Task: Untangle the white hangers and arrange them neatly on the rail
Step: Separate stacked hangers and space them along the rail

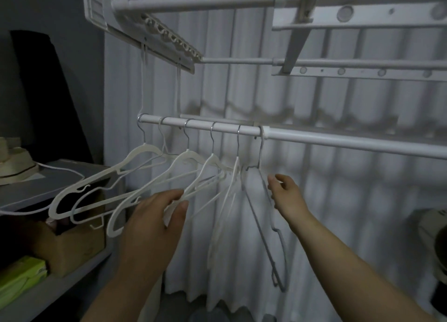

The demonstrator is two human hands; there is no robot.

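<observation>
White hangers [188, 153] along the rail [338, 140]

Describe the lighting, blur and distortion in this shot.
Head view: dim light, darkest around the left shelf; soft shadows on the curtain; white hangers by the right hand are blurred; the top bar bows from wide-angle distortion.

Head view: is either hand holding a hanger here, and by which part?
The left hand pinches one white hanger by its lower arm, between thumb and fingers. The right hand is open beside the grey hanger, gripping nothing.
</observation>
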